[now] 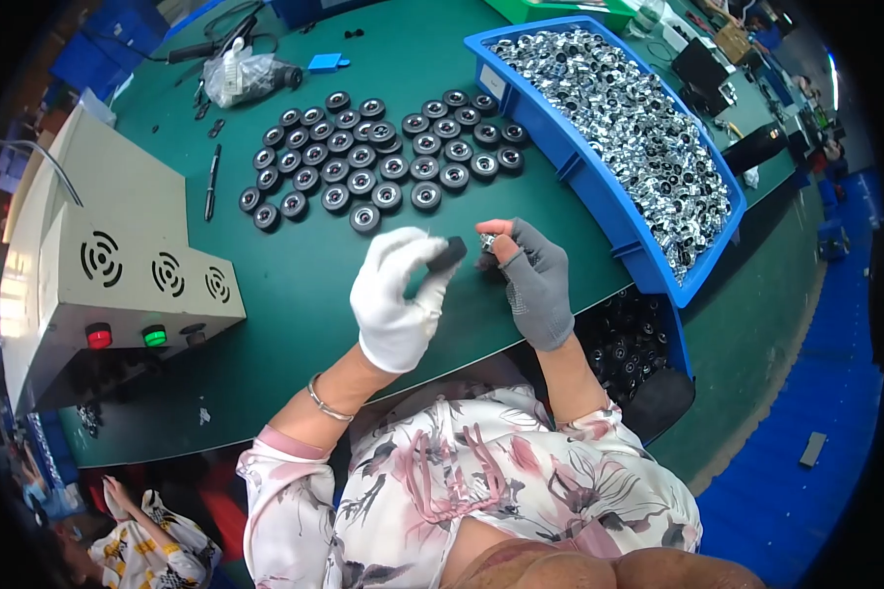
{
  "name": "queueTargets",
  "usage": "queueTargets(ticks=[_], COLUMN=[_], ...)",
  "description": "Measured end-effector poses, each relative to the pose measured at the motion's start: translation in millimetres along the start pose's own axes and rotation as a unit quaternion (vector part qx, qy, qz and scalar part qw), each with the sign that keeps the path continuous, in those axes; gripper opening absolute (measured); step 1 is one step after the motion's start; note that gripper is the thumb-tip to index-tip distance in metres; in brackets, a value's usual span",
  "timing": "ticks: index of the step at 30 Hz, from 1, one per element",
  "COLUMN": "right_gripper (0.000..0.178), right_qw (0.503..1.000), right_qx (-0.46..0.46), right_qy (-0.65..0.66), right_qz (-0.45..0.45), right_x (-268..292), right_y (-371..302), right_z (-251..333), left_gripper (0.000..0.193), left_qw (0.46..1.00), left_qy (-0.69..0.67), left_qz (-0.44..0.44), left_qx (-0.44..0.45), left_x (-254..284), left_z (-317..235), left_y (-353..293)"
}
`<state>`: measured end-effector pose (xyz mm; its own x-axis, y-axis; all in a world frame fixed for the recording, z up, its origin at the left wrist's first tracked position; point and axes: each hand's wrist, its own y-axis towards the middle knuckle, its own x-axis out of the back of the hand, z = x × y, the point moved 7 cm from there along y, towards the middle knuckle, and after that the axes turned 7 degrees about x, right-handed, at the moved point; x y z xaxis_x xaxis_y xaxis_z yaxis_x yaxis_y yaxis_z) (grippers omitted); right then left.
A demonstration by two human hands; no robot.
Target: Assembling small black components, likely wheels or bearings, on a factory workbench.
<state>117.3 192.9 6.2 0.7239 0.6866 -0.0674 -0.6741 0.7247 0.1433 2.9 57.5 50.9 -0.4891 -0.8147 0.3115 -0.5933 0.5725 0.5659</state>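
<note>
My left hand (398, 299), in a white glove, pinches a black wheel (448, 255) between thumb and fingers above the green table (304, 270). Just to its right, my right hand (535, 285) wears a grey glove with bare thumb and fingertip. It is closed on a small silver metal part (487, 241); something dark beneath that part is partly hidden by the fingers. The wheel and the metal part are apart. Beyond my hands, several black wheels (361, 183) with metal centres lie flat in loose rows.
A blue bin (599, 221) full of silver metal parts stands at right. Below the table edge is another bin of black wheels (627, 339). At left stands a beige box (118, 226) with red and green buttons, near a pen (212, 183). A plastic bag (234, 79) lies farther back.
</note>
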Motion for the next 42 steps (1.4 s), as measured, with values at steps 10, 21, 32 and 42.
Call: queueTargets(ticks=[10, 21, 32, 42], right_gripper=[0.026, 0.024, 0.023, 0.024], right_qw=[1.000, 0.999, 0.990, 0.958], right_qx=[-0.015, -0.021, 0.104, 0.241], right_qy=[0.023, 0.019, 0.092, -0.152], right_qz=[0.015, 0.021, -0.005, -0.016], right_x=[-1, -2, -12, -13], right_y=[-2, -2, -15, -18], right_z=[-1, 0, 5, 30], left_gripper=[0.034, 0.026, 0.023, 0.031], left_qw=[0.967, 0.971, 0.898, 0.731], left_qy=[0.068, 0.055, -0.271, -0.503], left_qz=[0.038, 0.070, 0.159, 0.213], left_qx=[-0.244, -0.221, 0.308, 0.409], left_x=[13, 10, -30, -45], left_z=[-35, -40, 35, 40], left_y=[-4, 0, -13, -26])
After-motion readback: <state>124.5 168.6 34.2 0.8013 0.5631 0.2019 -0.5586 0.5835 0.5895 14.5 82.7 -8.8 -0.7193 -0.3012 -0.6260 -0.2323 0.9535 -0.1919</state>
